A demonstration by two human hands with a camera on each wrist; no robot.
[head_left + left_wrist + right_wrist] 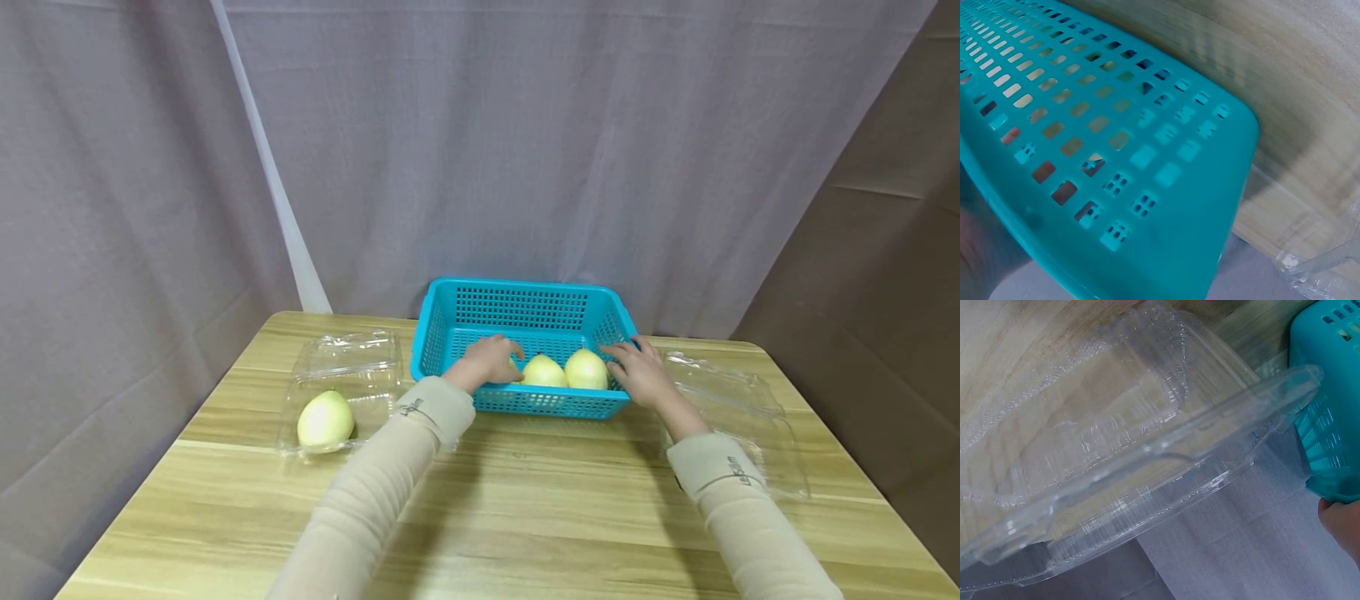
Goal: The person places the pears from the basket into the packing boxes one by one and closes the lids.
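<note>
A teal plastic basket [517, 401] holds pale yellow-green pears. My left hand [489, 360] reaches over its front rim and curls round a pear [514, 365], mostly hidden beneath the fingers. Right beside that hand sits a second pear [543, 372], with a third pear [587, 369] next to it. At the basket's right end, my right hand [641, 375] has its fingers spread over the rim, fingertips near the third pear. The left wrist view is filled by the basket's perforated wall [1166, 206]. Fingers [1342, 526] show at the basket's rim in the right wrist view.
On the left, a clear plastic clamshell box [367, 375] stands with its lid up and one pear [326, 421] inside. Another clear clamshell [750, 417] lies to the right, partly behind the right forearm. Grey curtains [487, 150] hang behind the wooden table [525, 500].
</note>
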